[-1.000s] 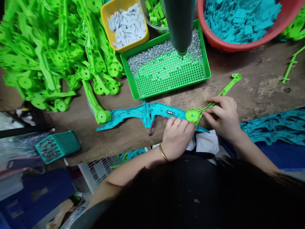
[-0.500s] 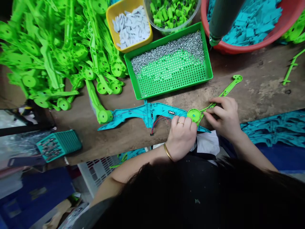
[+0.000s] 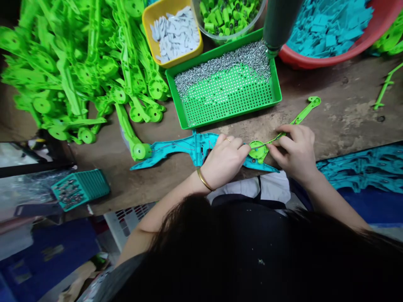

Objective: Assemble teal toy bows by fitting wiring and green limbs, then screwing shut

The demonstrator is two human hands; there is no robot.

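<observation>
– Where is the long, bow-shaped body of blue plastic placed?

– It is laid on the brown wooden counter (image 3: 340,121), near the green perforated plastic tray (image 3: 226,96) of metal screws. The blue body (image 3: 176,147) is stretched from left to right, and its tapered tips are pointed outward, slightly toward the person.

– How is the slim green plastic arm with round disc (image 3: 257,150) directed?

– From the body's right end, it is slanted away, to the right.

– And the hands?

– By the right hand (image 3: 296,151), the green arm is pinched. The left hand (image 3: 225,161) is curled over the body; whether something is gripped cannot be told.
</observation>
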